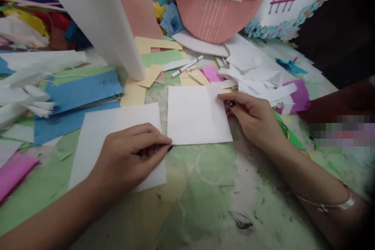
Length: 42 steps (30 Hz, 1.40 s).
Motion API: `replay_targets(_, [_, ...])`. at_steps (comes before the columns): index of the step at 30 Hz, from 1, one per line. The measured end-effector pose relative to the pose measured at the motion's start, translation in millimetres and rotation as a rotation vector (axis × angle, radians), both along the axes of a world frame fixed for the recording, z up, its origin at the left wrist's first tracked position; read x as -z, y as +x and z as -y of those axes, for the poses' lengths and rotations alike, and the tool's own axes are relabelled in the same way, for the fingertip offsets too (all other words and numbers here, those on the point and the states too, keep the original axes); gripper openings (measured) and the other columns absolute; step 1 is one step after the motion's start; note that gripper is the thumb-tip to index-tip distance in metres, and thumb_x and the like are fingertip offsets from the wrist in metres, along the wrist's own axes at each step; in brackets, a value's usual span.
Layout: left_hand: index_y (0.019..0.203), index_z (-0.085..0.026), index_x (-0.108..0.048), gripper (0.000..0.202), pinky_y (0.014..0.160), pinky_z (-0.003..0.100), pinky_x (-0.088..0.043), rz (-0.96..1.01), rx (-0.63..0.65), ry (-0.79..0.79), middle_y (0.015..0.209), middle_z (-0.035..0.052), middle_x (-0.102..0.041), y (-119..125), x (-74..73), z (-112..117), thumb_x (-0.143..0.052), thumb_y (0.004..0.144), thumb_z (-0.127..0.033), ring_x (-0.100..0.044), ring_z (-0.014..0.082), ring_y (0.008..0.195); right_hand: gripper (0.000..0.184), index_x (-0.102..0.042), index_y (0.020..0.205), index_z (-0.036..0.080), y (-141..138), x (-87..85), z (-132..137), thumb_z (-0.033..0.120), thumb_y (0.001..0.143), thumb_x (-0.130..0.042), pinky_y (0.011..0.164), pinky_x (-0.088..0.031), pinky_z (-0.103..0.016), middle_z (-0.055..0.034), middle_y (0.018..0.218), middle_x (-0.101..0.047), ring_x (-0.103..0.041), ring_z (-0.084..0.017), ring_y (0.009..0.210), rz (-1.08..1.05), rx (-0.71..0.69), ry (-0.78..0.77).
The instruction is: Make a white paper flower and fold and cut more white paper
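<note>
A white piece of paper [196, 117] is held up just over the table between my two hands. My left hand [131, 152] pinches its near left corner between thumb and fingertips. On the far right edge, my right hand [254, 119] grips the same sheet with thumb and forefinger. A second white sheet of paper [117, 125] lies flat on the table, partly under my left hand and forearm.
Folded blue paper [84, 90] and crumpled white strips [23, 93] lie to the left. A tall white roll [117, 27] stands behind. White scraps [258, 74] are heaped at right, near a white pen-like stick [187, 66]. Guitar-shaped paper decorations [216, 15] lean at the back.
</note>
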<state>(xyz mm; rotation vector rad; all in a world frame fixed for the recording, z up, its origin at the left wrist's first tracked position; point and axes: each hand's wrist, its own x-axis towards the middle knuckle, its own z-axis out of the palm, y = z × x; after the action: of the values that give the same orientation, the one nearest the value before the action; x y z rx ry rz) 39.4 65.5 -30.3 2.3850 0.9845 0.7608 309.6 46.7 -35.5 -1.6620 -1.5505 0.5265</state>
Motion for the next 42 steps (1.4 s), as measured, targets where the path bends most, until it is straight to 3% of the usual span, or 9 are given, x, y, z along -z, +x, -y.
replay_targets(4, [0.081, -0.021, -0.073, 0.010, 0.050, 0.020, -0.041, -0.025, -0.010, -0.004, 0.074, -0.0017, -0.067, -1, -0.6, 1, -0.063, 0.082, -0.020, -0.053, 0.0065, 0.055, 0.039, -0.071, 0.105, 0.017, 3, 3.6, -3, 0.007, 0.082, -0.042, 0.070, -0.054, -0.032, -0.0058, 0.092, -0.069, -0.063, -0.014, 0.071, -0.043, -0.025, 0.018])
replay_targets(16, [0.079, -0.018, -0.073, 0.011, 0.053, 0.021, -0.045, 0.051, -0.061, -0.037, 0.076, 0.0020, -0.068, -1, -1.4, 1, -0.064, 0.079, -0.024, -0.058, 0.0100, 0.061, 0.041, -0.076, 0.096, 0.018, 2, -4.1, -1, -0.001, 0.074, -0.048, 0.079, -0.051, -0.032, -0.0058, 0.098, -0.075, -0.067, -0.020, 0.089, 0.283, -0.084, 0.129])
replay_targets(22, [0.081, -0.018, -0.073, 0.011, 0.048, 0.019, -0.050, 0.175, -0.067, -0.220, 0.078, 0.0041, -0.068, -24, -24.9, -5, -0.066, 0.078, -0.025, -0.059, 0.0091, 0.058, 0.027, -0.075, 0.084, 0.017, -11, -25.0, 21, 0.002, 0.075, -0.053, 0.071, -0.048, -0.032, -0.0075, 0.085, -0.072, -0.064, -0.019, 0.077, 0.410, -0.230, 0.219])
replay_targets(26, [0.083, -0.021, -0.073, 0.010, 0.049, 0.019, -0.052, 0.076, -0.027, -0.109, 0.080, 0.0040, -0.069, -54, -39.9, -8, -0.066, 0.080, -0.026, -0.061, 0.0091, 0.059, 0.018, -0.072, 0.074, 0.017, -30, -33.0, 42, 0.009, 0.079, -0.057, 0.067, -0.044, -0.031, -0.0080, 0.075, -0.065, -0.056, -0.019, 0.077, 0.453, -0.433, 0.349])
replay_targets(30, [0.086, -0.023, -0.073, 0.013, 0.054, 0.021, -0.051, -0.089, -0.037, 0.039, 0.087, 0.0045, -0.070, -83, -33.2, -4, -0.062, 0.083, -0.028, -0.063, 0.0118, 0.067, 0.019, -0.069, 0.072, 0.016, -54, -27.7, 60, 0.015, 0.085, -0.055, 0.067, -0.040, -0.032, -0.0101, 0.081, -0.062, -0.050, -0.019, 0.079, 0.483, -0.580, 0.418])
replay_targets(34, [0.100, -0.021, -0.069, 0.020, 0.079, 0.033, -0.053, -0.105, -0.175, 0.284, 0.104, 0.0085, -0.066, -90, -26.5, 24, -0.057, 0.086, -0.026, -0.064, 0.0191, 0.088, 0.017, -0.066, 0.076, 0.015, -70, -18.7, 69, 0.014, 0.087, -0.053, 0.075, -0.039, -0.035, -0.0118, 0.097, -0.066, -0.052, -0.021, 0.089, 0.522, -0.708, 0.406])
replay_targets(36, [0.113, -0.022, -0.063, 0.027, 0.090, 0.038, -0.048, -0.088, -0.086, 0.286, 0.111, 0.0097, -0.063, -85, -27.3, 45, -0.057, 0.087, -0.027, -0.060, 0.0218, 0.102, 0.018, -0.064, 0.076, 0.015, -76, -16.6, 72, 0.014, 0.088, -0.052, 0.077, -0.038, -0.035, -0.0105, 0.092, -0.068, -0.053, -0.021, 0.088, 0.514, -0.749, 0.390])
replay_targets(39, [0.122, -0.019, -0.056, 0.049, 0.095, 0.042, -0.045, -0.125, 0.191, 0.256, 0.116, 0.0124, -0.060, -74, -27.3, 72, -0.070, 0.078, -0.036, -0.054, 0.0257, 0.110, 0.019, -0.063, 0.076, 0.015, -83, -15.6, 75, 0.015, 0.090, -0.050, 0.077, -0.038, -0.035, -0.0093, 0.085, -0.068, -0.054, -0.020, 0.085, 0.495, -0.786, 0.367])
replay_targets(42, [0.108, -0.017, -0.062, 0.029, 0.089, 0.040, -0.047, -0.152, 0.261, 0.207, 0.101, 0.0104, -0.064, -66, -20.3, 85, -0.066, 0.081, -0.027, -0.055, 0.0224, 0.097, 0.023, -0.063, 0.077, 0.015, -86, -15.2, 76, 0.018, 0.093, -0.047, 0.075, -0.039, -0.034, -0.0094, 0.081, -0.067, -0.055, -0.019, 0.082, 0.484, -0.813, 0.339])
